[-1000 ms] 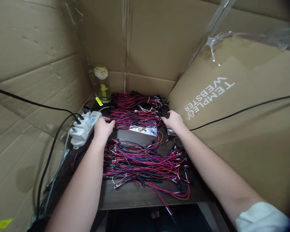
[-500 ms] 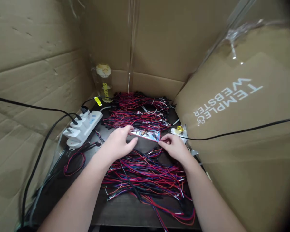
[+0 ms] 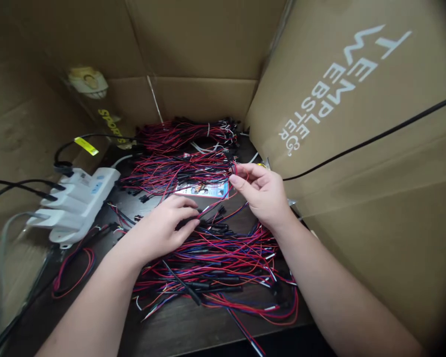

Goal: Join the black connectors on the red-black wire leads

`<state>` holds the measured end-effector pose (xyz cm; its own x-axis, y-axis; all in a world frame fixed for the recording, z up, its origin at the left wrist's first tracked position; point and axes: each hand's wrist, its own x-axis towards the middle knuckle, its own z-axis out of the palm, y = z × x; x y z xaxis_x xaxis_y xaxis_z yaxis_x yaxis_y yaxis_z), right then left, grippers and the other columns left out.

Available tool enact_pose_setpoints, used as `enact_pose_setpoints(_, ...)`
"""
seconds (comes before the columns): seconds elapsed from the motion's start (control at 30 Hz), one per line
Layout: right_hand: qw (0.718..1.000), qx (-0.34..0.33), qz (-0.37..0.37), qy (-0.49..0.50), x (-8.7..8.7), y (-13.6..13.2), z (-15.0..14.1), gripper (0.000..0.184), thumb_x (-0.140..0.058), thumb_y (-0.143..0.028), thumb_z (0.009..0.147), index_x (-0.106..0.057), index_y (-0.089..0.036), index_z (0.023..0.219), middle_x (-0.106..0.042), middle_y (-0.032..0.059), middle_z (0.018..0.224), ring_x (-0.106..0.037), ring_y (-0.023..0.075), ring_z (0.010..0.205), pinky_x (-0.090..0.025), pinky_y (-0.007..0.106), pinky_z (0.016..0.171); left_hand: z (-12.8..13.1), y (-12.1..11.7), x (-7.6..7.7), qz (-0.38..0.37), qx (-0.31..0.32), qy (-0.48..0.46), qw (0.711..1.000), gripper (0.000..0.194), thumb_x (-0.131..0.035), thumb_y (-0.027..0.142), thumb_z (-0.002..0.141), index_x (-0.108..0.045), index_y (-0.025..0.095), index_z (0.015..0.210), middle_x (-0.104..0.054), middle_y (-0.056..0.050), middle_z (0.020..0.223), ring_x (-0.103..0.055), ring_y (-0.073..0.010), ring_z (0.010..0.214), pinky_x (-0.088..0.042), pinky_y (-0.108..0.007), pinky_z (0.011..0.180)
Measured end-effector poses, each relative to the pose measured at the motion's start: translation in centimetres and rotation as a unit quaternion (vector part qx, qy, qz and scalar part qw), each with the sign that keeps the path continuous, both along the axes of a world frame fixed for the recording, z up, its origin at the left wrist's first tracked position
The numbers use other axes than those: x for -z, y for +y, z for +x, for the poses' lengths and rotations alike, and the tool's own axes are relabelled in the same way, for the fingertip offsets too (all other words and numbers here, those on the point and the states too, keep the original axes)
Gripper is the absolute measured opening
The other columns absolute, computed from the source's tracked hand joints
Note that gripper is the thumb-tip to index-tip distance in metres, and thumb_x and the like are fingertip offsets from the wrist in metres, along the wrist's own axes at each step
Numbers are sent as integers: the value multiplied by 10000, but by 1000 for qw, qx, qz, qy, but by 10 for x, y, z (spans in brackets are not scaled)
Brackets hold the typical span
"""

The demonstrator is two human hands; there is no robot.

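My right hand (image 3: 262, 196) pinches the connector end of a wire harness (image 3: 218, 202), its red and dark wires running down to the left. My left hand (image 3: 171, 223) is curled around the harness's lower part, thumb and fingers close together. Just beyond my hands lies a printed blue-and-white card (image 3: 219, 191), partly under wires. Below them spreads a near pile of red, blue and black wire harnesses (image 3: 223, 253). Farther back is a middle bundle of harnesses (image 3: 163, 171), with a rear bundle (image 3: 171, 136) behind it.
A white power strip (image 3: 85, 203) with several plugs stands at left, near a looped red cable (image 3: 91, 263). A bottle with a yellow cap (image 3: 89, 83) is at the back left. Cardboard walls (image 3: 200, 104) enclose the dark table (image 3: 178, 329); a black cable (image 3: 371, 139) crosses the right wall.
Both hands have left the printed card and now hold a wire harness. My right hand has risen; my left has moved toward the near pile. The camera view has shifted and tilted.
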<state>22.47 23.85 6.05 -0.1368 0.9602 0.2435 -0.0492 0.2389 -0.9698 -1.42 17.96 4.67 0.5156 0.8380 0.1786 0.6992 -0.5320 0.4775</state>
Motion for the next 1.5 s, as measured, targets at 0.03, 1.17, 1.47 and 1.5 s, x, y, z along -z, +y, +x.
enact_pose_setpoints(0.03, 1000, -1, 7, -5, -1, -2, -1, 390, -836, -454, 766, -691, -184, 1007, -721, 45, 955, -667, 141, 832, -591, 323, 814, 1, -1, -2, -3, 7, -9, 1000, 262, -528, 326, 995, -769, 236, 1046, -701, -84, 1216, -633, -227, 1160, -516, -384, 1032)
enact_pose_setpoints(1.17, 831, -33, 319, -454, 12, -31, -27, 374, -667, -430, 948, -707, -334, 1307, -480, 150, 1240, -479, 336, 1174, -418, 539, 983, 18, -28, -40, -166, 8, -653, 739, 162, -833, 318, 817, -718, 205, 830, -683, 28, 704, -725, -107, 754, -641, -191, 709)
enact_pose_setpoints(1.47, 870, -56, 415, -262, 0, -36, -20, 127, -638, -251, 959, -738, -174, 951, -585, 125, 1119, -575, 241, 1074, -461, 447, 933, 3, -30, -44, 49, -47, -512, 856, 150, -675, 333, 953, -815, 281, 960, -799, -16, 1073, -693, -235, 1212, -514, -436, 1152)
enact_pose_setpoints(1.5, 875, -51, 414, -245, -1, -37, -20, 117, -641, -243, 956, -732, -169, 951, -594, 120, 1093, -585, 231, 1049, -470, 439, 921, 2, -29, -44, 62, -63, -482, 872, 207, -629, 352, 978, -820, 271, 982, -791, -33, 1137, -682, -248, 1231, -495, -455, 1166)
